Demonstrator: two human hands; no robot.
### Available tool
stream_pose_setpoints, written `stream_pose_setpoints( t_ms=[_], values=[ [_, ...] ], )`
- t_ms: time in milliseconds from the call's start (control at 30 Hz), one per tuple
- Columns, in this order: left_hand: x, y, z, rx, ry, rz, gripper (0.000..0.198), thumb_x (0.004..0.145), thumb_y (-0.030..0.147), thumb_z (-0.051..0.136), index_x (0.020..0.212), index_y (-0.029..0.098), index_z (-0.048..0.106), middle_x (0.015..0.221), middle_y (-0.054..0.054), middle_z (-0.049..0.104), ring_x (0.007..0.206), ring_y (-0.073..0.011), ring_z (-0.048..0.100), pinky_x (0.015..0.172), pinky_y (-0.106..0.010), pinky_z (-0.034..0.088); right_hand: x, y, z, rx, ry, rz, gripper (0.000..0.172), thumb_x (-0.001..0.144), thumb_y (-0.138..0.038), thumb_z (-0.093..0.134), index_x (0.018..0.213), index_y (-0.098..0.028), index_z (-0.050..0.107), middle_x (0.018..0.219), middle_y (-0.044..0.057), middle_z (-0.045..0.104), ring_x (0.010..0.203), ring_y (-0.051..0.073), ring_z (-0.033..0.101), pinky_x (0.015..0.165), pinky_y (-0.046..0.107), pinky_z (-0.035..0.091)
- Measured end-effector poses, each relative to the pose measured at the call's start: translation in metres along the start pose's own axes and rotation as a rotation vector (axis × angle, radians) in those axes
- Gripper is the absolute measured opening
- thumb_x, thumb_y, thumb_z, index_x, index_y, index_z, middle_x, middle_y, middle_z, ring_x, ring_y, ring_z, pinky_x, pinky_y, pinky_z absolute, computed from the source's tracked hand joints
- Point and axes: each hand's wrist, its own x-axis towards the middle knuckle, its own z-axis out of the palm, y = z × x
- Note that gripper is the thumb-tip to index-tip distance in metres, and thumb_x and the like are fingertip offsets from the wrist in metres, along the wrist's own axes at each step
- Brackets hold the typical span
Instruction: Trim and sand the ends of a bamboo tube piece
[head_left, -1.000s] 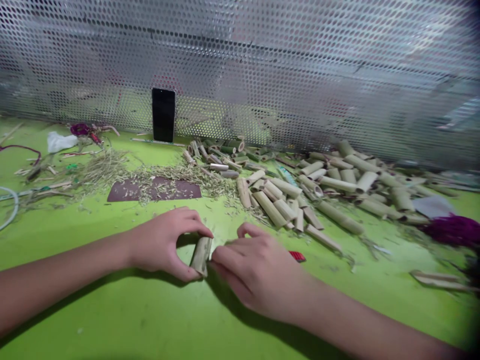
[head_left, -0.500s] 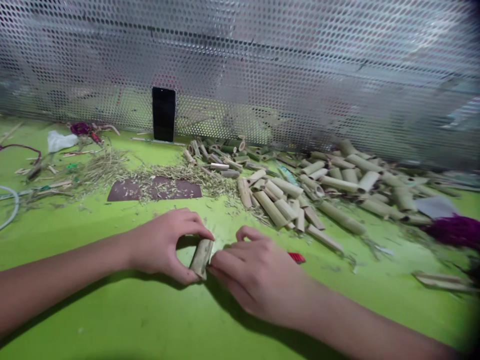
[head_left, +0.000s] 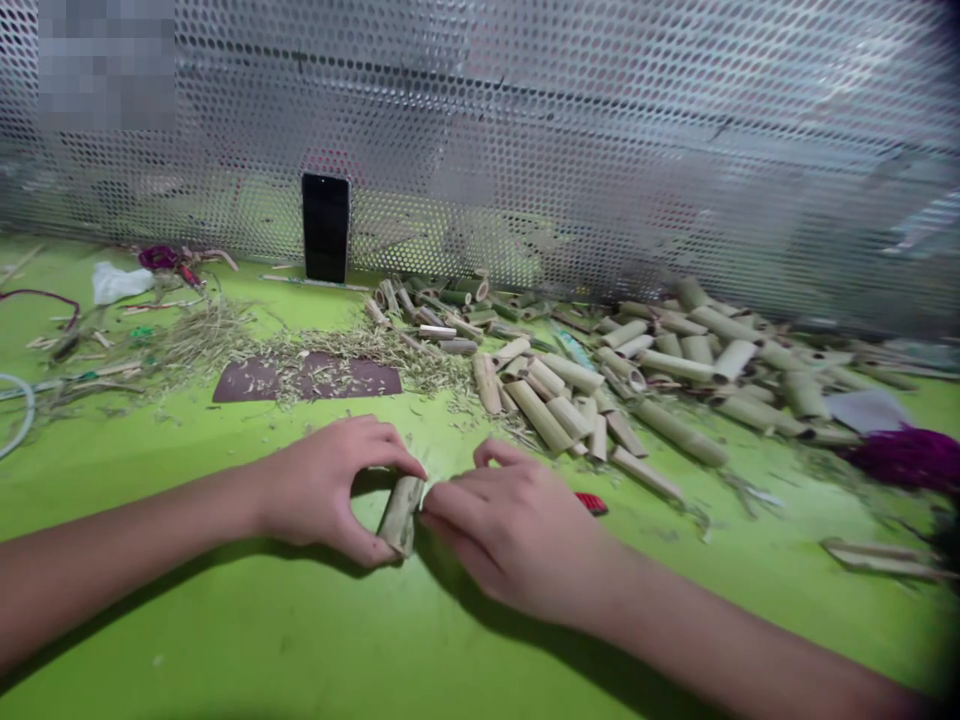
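My left hand (head_left: 322,490) grips a short, rough bamboo tube (head_left: 401,515) between thumb and fingers, low on the green table (head_left: 225,600). My right hand (head_left: 517,530) comes in from the right, its fingertips against the tube's side and its thumb raised apart. The tube stands tilted, and the left fingers hide part of it. A small red object (head_left: 592,504) lies just beyond my right hand.
Several cut bamboo tubes (head_left: 540,415) lie heaped across the table's back right. Dry fibres partly cover a dark brown abrasive sheet (head_left: 304,378). A phone (head_left: 325,228) stands against a perforated metal screen (head_left: 600,130). Purple yarn (head_left: 911,460) lies at right.
My right hand has shifted slightly up and left along the tube. The tube and my left hand have hardly moved.
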Motion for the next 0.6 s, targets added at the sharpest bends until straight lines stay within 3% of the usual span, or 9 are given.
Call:
stream_pose_setpoints(
  t_ms=[600],
  values=[
    [-0.0017,0.0016,-0.0016,0.020,-0.027,-0.010,0.057,0.063,0.026,0.087,0.117,0.021,0.072,0.109,-0.003,0.066,0.102,-0.0264,0.060,0.094,-0.037,0.049,-0.0005,-0.0013,-0.0017,-0.034,-0.033,0.012,0.022,0.099,-0.016,0.049,0.078,-0.020,0.056,0.059,-0.006,0.060,0.048,0.011,0.041,0.070,0.030,0.027]
  ],
)
